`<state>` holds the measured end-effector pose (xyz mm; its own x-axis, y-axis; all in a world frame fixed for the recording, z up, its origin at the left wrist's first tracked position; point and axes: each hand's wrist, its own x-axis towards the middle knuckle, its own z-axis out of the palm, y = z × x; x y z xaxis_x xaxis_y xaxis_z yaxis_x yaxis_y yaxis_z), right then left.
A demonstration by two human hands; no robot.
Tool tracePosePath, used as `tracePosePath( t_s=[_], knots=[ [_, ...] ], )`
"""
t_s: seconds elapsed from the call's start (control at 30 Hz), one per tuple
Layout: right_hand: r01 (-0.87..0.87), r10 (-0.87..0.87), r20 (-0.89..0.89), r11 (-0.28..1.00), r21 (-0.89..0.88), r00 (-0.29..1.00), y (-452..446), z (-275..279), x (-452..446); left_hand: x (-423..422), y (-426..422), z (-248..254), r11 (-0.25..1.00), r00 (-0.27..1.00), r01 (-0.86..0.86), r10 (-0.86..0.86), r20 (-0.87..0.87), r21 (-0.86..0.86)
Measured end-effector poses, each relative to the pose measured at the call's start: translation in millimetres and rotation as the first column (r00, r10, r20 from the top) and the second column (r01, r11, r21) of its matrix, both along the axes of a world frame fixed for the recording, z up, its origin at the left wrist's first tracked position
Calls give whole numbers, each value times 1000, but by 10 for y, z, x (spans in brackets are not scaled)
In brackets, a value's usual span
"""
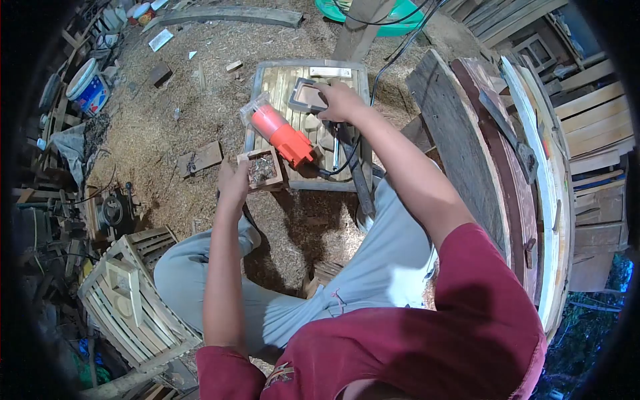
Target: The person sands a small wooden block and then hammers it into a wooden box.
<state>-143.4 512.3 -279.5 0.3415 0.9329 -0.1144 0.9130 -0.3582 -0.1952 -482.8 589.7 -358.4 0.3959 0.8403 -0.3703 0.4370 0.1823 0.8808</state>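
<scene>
Right hand [343, 103] on frame's [305, 107] edge, left hand [233, 183] on box [268, 183], open floor [143, 143] leftward

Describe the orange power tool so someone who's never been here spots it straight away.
Find the slatted wooden table before the seated person. Between the left hand and the right hand, the power tool lies on it at a slant. Its bright orange body and clear far end set it apart from the square frames beside it.

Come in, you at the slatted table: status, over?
Left grip on edge of wooden box, bits inside. Right grip on grey-rimmed square piece. Orange power tool lying between them.
</scene>
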Motion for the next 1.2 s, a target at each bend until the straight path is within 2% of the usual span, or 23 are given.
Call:
tracePosePath(
  t_s=[0.07, 0.13, 0.23, 0.27, 0.37, 0.47, 0.5, 0.53, 0.6, 0.63, 0.7, 0.73, 0.8, 0.87, 0.93, 0.97, 1.07, 1.2],
  knots=[
    [5, -6, 5, 999, 36, 1000, 36, -127, 46, 86, -130, 526, 983, 987, -113, 128, 96, -148],
    [8, -8, -1, 995, 103, 1000, 26, -192, 92, 127, -22, 405, 972, 978, -156, 176, 108, -174],
    [18, -10, -78, 994, 106, 997, 41, -188, 187, 165, 22, 467, 995, 994, -96, 95, 60, 15],
    [28, -17, -71, 987, 157, 997, 34, -196, 199, 188, 26, 524, 995, 997, -70, 68, 33, 76],
    [63, -35, -88, 938, 340, 996, 67, -162, 207, 239, 100, 580, 989, 990, -136, 133, 50, 57],
    [151, -55, -207, 862, 483, 977, -11, 133, 122, 197, 278, 468, 963, 947, -270, 261, 184, 24],
    [201, -71, -268, 845, 496, 961, -67, 289, 56, 129, 101, 946, 962, 953, -265, 252, 168, 59],
    [251, -85, -328, 826, 505, 941, -114, 361, 29, 70, 111, 902, 981, 986, -154, 145, 88, 116],
    [244, -29, -393, 824, 511, 919, -197, 387, -14, -48, 164, 732, 977, 994, 83, -66, -90, 199],
    [248, -13, -423, 826, 506, 906, -270, 411, -84, -8, 27, 652, 919, 958, 157, -52, -283, 362],
    [249, -14, -465, 859, 448, 885, -346, 396, -139, 71, -98, 621, 875, 913, 317, -177, -367, 366],
    [278, -14, -529, 863, 423, 849, -365, 367, -153, 114, -166, 642, 844, 881, 396, -238, -408, 361],
    [332, -20, -645, 869, 366, 764, -415, 317, -213, 128, -301, 657, 796, 818, 466, -221, -532, 386],
    [478, -70, -875, 856, 194, 480, -432, 294, -302, 180, -360, 632, 699, 722, 570, -175, -670, 432],
    [549, -92, -986, 836, -3, 136, -447, 356, -372, 306, -315, 467, 648, 778, 539, -139, -612, 539],
    [542, -70, -995, 840, -20, 72, -470, 400, -400, 368, -268, 366, 619, 803, 522, -123, -583, 587],
    [453, -110, -977, 873, -183, -183, -481, 447, -355, 601, -61, 190, 792, 923, 314, -125, -365, 524],
    [396, -80, -958, 899, -189, -276, -402, 368, -342, 848, 35, 50, 831, 882, 282, -27, -471, 479]
  ],
)
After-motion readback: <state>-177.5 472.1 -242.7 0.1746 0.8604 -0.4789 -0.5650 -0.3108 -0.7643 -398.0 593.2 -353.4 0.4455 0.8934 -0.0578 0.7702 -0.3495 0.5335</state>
